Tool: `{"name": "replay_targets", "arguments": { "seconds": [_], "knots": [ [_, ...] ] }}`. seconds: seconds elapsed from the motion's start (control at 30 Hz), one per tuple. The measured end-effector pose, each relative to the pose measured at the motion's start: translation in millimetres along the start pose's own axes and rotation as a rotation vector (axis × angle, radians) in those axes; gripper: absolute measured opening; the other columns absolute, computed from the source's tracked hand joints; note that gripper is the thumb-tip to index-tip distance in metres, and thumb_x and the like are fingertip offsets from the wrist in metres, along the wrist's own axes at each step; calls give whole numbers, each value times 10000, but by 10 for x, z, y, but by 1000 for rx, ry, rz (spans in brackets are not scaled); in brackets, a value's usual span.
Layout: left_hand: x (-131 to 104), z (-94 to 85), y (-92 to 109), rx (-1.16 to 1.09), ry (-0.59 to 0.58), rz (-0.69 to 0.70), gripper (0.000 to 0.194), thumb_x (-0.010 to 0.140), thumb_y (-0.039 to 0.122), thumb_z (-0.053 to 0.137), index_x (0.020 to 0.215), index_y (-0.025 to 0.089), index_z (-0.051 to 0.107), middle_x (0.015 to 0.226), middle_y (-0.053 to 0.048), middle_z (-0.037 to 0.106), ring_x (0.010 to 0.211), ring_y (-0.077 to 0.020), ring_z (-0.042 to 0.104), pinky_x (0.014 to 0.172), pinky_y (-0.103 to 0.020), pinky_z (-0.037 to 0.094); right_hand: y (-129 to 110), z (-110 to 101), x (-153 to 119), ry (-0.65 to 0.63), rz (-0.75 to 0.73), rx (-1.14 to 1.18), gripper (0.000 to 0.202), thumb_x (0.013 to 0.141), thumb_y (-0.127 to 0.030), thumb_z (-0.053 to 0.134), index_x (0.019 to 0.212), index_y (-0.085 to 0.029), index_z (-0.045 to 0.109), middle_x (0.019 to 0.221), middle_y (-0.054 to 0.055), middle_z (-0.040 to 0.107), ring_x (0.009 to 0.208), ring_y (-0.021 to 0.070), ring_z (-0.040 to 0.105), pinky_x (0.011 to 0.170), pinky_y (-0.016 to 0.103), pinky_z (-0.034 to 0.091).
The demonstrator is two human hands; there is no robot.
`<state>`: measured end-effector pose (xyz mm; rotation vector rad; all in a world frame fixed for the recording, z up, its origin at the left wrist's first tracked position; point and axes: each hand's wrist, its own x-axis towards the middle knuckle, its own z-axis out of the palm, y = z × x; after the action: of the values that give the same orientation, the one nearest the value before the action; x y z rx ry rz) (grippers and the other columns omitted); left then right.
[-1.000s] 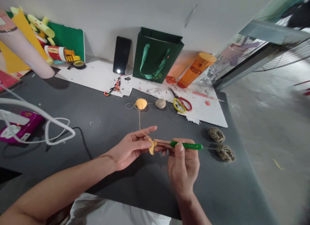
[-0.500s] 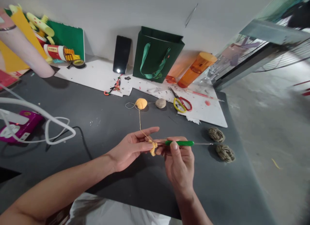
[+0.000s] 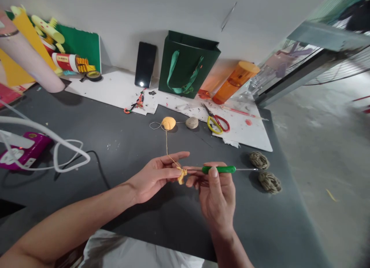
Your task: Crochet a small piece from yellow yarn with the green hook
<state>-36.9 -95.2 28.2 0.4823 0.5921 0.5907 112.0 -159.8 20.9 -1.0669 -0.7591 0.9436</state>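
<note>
Between the thumb and fingers of my left hand [image 3: 156, 178] is a small yellow crochet piece [image 3: 182, 176], with the index finger stretched out. A strand of yarn [image 3: 167, 143] runs from that hand up to a yellow yarn ball [image 3: 168, 123] on the table. My right hand [image 3: 217, 195] grips the green handle of a crochet hook [image 3: 219, 169], thumb on top. One metal end points left at the crochet piece, and the other sticks out to the right. Whether the hook's tip sits inside a loop is too small to tell.
Behind the hands lie a grey yarn ball [image 3: 192, 123] and scissors [image 3: 215, 123]. Two olive yarn bundles [image 3: 269, 182] rest near the table's right edge. A phone [image 3: 145, 64], a dark green bag [image 3: 189, 64] and an orange bottle [image 3: 235, 82] stand along the wall; white cables [image 3: 72, 154] lie left.
My right hand has shifted slightly right with the crochet hook, so its handle is farther from the yellow piece. My left hand has barely moved.
</note>
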Motion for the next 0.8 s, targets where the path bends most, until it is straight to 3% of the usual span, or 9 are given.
{"name": "replay_targets", "arguments": {
  "seconds": [0.47,0.8],
  "knots": [
    [9,-40,-33,107,99,-107,435,634,259,903,1063,251,830,907,-31,759,868,-175,611,915,-365,383,-45,-79,19,40,118,-129,320,903,-535,725,927,-233,622,682,-6,742,506,145,672,492,270,500],
    [16,-11,-21,130,125,-27,402,644,243,905,1038,259,833,757,24,673,743,-129,536,793,-327,357,10,-47,31,43,73,-136,289,947,-509,667,927,-226,612,676,-18,721,496,125,642,492,259,463]
  ]
}}
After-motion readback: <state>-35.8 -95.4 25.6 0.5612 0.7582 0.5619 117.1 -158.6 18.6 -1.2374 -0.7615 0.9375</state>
